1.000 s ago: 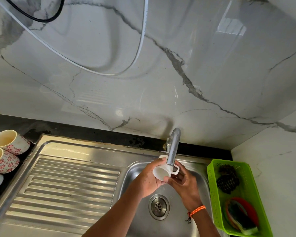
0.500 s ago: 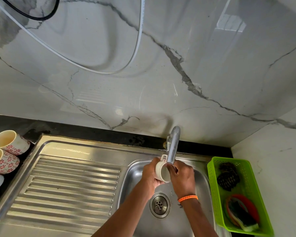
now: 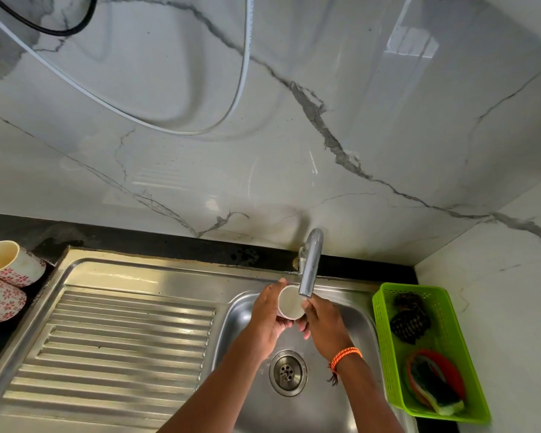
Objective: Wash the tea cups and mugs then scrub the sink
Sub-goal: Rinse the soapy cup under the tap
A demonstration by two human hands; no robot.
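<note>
White and small, the cup point(image 3: 290, 302) sits between two hands over the steel sink point(image 3: 334, 398), right under the tap point(image 3: 310, 264). The cup's open mouth faces up. The left hand point(image 3: 267, 314) curls around the cup's left side and bottom, so its grip is closed on the cup. The right hand point(image 3: 322, 320) touches the cup's right side with bent fingers and holds it too. Both arms reach up from the bottom of the view. An orange band point(image 3: 345, 357) goes around the right wrist. Two cups with red flowers point(image 3: 3, 282) lie on the dark surface point(image 3: 10, 226) at the left. A green basket point(image 3: 384, 326) stands to the right. No words can be read anywhere.
</note>
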